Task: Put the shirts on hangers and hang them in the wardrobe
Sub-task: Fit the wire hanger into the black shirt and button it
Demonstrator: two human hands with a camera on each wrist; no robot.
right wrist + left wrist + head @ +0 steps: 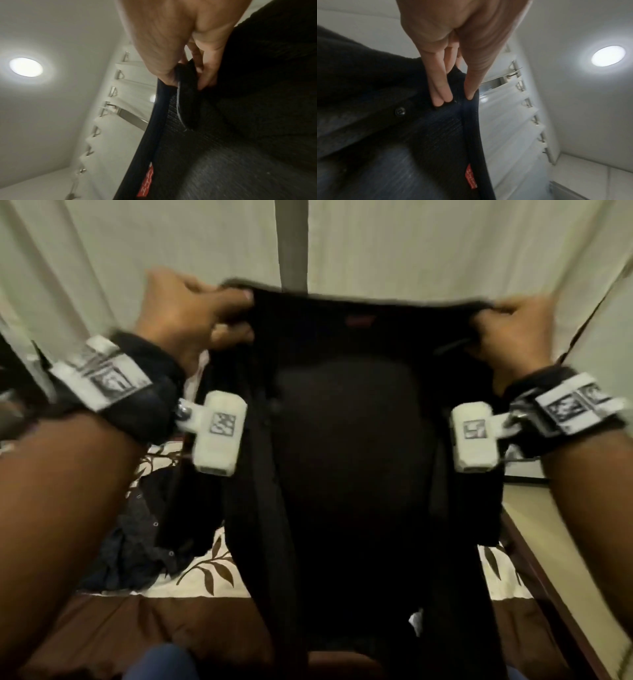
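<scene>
Black button-up fabric shirt [346,440], a small red label [471,175] at its neck. Cream bedspread with brown leaf print [212,573], broad brown border below. Pale cream pleated curtain [102,268] behind, dark navy crumpled garment [137,535] left.

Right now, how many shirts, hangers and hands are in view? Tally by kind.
Shirts: 2, the black shirt held up and a dark dotted shirt lying on the bed.
Hangers: 0 visible.
Hands: 2, left hand and right hand, both gripping the black shirt.
Total: 4.
</scene>
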